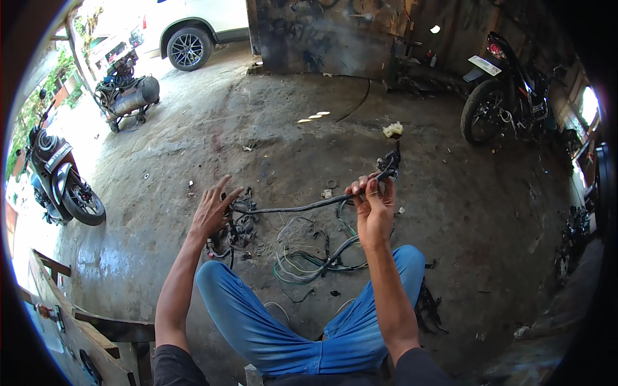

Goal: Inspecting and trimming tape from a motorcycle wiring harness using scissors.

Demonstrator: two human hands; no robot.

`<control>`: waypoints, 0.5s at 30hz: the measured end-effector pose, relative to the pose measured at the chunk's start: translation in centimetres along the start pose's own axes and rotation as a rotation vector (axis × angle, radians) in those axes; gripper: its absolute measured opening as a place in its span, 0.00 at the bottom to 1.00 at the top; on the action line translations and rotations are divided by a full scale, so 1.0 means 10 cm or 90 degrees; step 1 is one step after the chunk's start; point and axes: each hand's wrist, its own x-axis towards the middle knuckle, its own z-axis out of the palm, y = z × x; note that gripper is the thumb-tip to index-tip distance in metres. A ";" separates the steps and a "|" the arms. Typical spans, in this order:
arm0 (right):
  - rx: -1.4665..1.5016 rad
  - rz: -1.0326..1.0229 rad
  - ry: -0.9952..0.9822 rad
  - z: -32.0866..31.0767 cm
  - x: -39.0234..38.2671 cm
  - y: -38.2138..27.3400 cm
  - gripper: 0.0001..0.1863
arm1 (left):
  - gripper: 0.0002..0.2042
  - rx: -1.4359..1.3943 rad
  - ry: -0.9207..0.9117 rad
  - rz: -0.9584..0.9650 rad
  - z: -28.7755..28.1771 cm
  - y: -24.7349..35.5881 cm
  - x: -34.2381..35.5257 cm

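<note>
A black taped wiring harness [302, 208] stretches almost level across the front of me, over the floor. My right hand [375, 215] is closed on it near its right end, thumb and fingers pinching the cable. Beyond that grip, a dark cluster of connectors [389, 164] sticks up, with a pale yellowish plug [393, 130] at its tip. My left hand [211, 209] is at the harness's other end, its fingers spread apart. Beside it is a tangle of dark connectors and leads [241, 226]; whether the palm touches it is hidden.
Loose green, grey and black wires [315, 267] lie coiled on the concrete floor between my knees. A wooden frame [84, 321] stands at lower left. Motorcycles [64, 177] are parked left and far right. An air compressor [132, 96] and white car [212, 26] stand farther back.
</note>
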 end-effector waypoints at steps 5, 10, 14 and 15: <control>0.015 0.035 0.020 0.07 0.01 -0.04 0.03 | 0.48 -0.156 0.008 -0.100 0.30 -0.10 -0.39; -0.022 0.025 0.038 0.09 0.03 -0.25 0.04 | 0.38 -0.391 0.064 -0.167 0.47 -0.15 -0.56; -0.044 0.023 0.029 0.16 0.05 -0.24 0.05 | 0.25 -0.375 -0.072 -0.114 0.75 -0.19 -0.64; -0.053 0.029 0.023 0.20 0.03 -0.24 0.05 | 0.24 -0.360 -0.039 -0.063 0.83 -0.22 -0.68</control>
